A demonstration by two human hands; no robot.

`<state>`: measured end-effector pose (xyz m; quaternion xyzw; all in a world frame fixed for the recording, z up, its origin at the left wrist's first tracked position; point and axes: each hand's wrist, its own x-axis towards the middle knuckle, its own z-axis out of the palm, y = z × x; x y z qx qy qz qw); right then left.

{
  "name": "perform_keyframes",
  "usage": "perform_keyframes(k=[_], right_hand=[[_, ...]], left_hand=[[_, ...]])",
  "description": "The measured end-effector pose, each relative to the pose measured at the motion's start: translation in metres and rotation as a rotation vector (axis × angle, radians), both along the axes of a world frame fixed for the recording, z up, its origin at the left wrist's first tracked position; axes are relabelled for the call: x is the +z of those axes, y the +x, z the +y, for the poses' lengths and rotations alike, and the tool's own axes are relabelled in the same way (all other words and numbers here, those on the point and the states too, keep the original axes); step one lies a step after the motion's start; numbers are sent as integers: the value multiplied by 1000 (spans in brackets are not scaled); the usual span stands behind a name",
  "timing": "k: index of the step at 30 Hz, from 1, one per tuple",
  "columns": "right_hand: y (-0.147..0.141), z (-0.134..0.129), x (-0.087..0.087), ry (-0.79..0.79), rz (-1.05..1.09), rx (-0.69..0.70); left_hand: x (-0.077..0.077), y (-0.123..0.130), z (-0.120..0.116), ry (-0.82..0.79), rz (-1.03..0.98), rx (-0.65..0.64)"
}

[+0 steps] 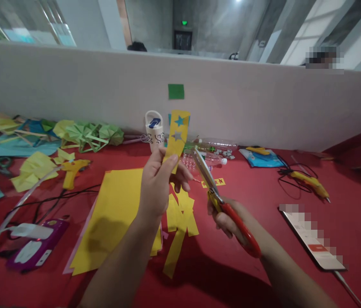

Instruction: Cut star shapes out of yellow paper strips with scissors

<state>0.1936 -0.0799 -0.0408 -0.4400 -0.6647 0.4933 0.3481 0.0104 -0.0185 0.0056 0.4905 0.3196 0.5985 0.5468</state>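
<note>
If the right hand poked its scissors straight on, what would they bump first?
Probably the yellow strip in the left hand, but depth is unclear: the clear bottles might come first.

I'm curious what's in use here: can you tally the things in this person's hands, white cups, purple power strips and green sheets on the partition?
Held things: 2 (yellow strip in the left hand, red-handled scissors in the right hand)
White cups: 1
Purple power strips: 1
Green sheets on the partition: 1
Total: 5

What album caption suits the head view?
Left hand holding a star-holed yellow paper strip, right hand holding red-handled scissors.
</note>
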Motion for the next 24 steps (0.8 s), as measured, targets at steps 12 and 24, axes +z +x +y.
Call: perform_keyframes(k=[12, 24], right_hand=[[-7, 3, 9, -27, -54, 17], [2, 1, 2, -14, -44, 1]], left_hand=[[-6, 6, -1, 81, 86, 61], [-6, 17, -8, 92, 129, 50]])
